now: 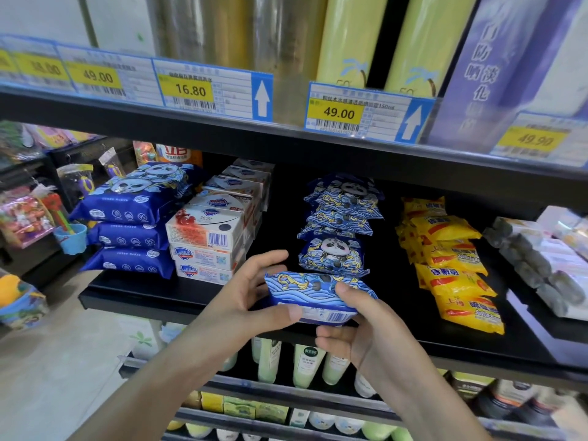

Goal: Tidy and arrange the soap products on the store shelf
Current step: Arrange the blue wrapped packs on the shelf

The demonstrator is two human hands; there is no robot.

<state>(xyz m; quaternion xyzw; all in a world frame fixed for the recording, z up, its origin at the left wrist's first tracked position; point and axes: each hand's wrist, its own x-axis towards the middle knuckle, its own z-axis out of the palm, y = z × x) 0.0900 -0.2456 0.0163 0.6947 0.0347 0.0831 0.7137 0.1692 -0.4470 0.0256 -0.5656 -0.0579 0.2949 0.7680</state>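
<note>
- Head view, held item: one flat blue soap packet with wave-and-panda print in glossy film (313,296), carried at the front edge of the black metal shelf (143,289), just ahead of its own row.
- Left hand (251,291): fingers curled round the packet's left end, thumb under its near edge.
- Right hand (356,329): thumb pressed on the packet's top face, fingers curled beneath its barcode end.
- Row of matching blue panda-print packets (339,230): runs from shelf front to back, leaning unevenly on one another; the front one stands almost upright, just behind the held packet.
- Stack of white-and-red cardboard soap boxes (206,246): left of the row, near the shelf's front edge.
- Pile of large dark-blue panda pouches (133,218): at the shelf's left front corner.
- Line of yellow film soap packets (458,268): right of the row.
- Risk, as judged: pushing the held packet in against the leaning row could topple it backward or sideways; slick film may slip off the open front edge.
</note>
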